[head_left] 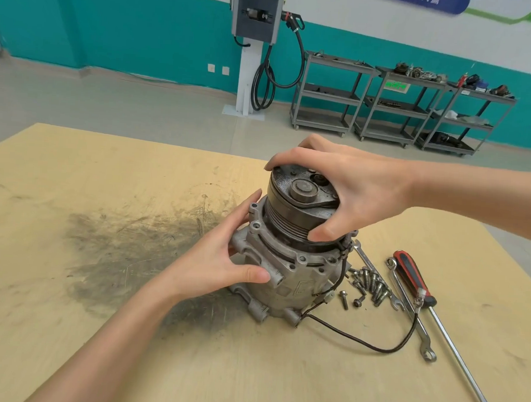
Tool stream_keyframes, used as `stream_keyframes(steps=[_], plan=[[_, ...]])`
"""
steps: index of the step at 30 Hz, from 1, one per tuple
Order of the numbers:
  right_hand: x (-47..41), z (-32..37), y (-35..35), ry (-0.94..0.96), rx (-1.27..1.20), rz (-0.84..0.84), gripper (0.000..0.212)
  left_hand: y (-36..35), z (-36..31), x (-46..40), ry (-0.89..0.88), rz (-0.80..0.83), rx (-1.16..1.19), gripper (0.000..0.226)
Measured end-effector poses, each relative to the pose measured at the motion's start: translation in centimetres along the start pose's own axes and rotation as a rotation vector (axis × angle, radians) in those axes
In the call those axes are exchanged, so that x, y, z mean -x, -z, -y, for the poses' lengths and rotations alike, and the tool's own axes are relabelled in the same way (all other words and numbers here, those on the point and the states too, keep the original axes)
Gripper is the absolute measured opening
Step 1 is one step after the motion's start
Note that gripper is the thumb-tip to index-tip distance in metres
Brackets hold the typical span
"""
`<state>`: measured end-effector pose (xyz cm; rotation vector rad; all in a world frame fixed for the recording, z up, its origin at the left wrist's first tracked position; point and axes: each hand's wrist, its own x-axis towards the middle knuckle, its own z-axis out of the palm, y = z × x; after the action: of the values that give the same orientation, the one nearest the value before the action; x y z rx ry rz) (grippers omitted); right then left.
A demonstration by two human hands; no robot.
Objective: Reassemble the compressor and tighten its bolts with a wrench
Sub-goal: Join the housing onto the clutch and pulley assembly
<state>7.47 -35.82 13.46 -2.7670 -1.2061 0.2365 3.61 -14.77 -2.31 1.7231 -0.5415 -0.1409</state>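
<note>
A grey aluminium compressor (293, 280) stands upright on the wooden table (66, 282), its dark ribbed pulley (291, 215) on top. My left hand (223, 260) grips the housing's left side, thumb across its front. My right hand (348, 190) clasps the pulley from above and from the right, fingers curled over its rim. Several loose bolts (368, 284) lie just right of the compressor. Two wrenches rest there too: one (407, 305) long and slanted, the other (363, 256) partly under the bolts. A black wire (373, 347) trails from the compressor across the table.
A red-and-black-handled screwdriver (415, 278) lies at the right, its shaft reaching the near right edge. A dark grease stain (124, 248) covers the table's left middle. Beyond the table stand a charging post (255, 45) and grey shelf carts (397, 106).
</note>
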Motion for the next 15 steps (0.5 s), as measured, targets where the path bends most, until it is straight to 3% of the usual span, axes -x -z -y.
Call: stream_keyframes(steps=[9, 15], plan=[[0.3, 0.0, -0.6, -0.017, 0.007, -0.045, 0.095, -0.2, -0.2, 0.4, -0.004, -0.074, 0.0, 0.118], [0.3, 0.2, -0.8, -0.004, 0.012, -0.076, 0.095, 0.2, -4.0, -1.6, -0.138, -0.049, -0.033, 0.122]])
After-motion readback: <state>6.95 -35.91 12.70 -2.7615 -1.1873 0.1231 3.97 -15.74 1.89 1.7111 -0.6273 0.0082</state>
